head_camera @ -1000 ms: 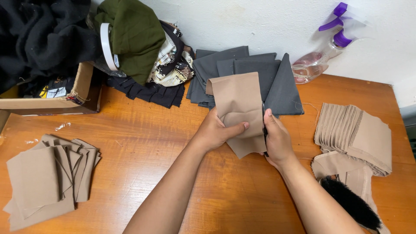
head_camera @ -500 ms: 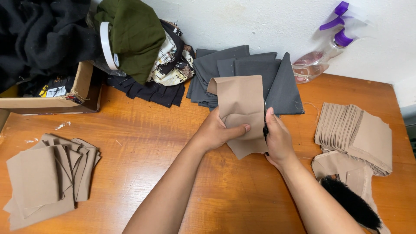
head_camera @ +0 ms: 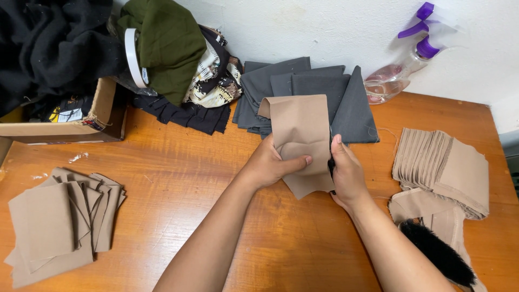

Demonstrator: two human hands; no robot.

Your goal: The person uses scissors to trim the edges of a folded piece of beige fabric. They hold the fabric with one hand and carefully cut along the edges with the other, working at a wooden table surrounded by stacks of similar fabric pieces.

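Note:
A tan fabric piece (head_camera: pixel 300 130) is held upright above the middle of the wooden table (head_camera: pixel 178 178). My left hand (head_camera: pixel 270 165) grips its lower left part, thumb pressed across the front. My right hand (head_camera: pixel 347 176) pinches the right edge, thumb pointing up along it. A small dark object (head_camera: pixel 330 165) shows between that hand and the cloth; I cannot tell what it is. Behind the held piece lies a pile of dark grey fabric pieces (head_camera: pixel 303 86).
A fanned stack of tan pieces (head_camera: pixel 65 216) lies at the left, and a thicker tan stack (head_camera: pixel 443 167) at the right. A cardboard box (head_camera: pixel 102 116), black and green cloth (head_camera: pixel 167 43), a spray bottle (head_camera: pixel 400 70) and a black brush (head_camera: pixel 435 254) ring the table.
The tan piece and both hands have shifted very slightly to the right. The left thumb has slid further across the cloth.

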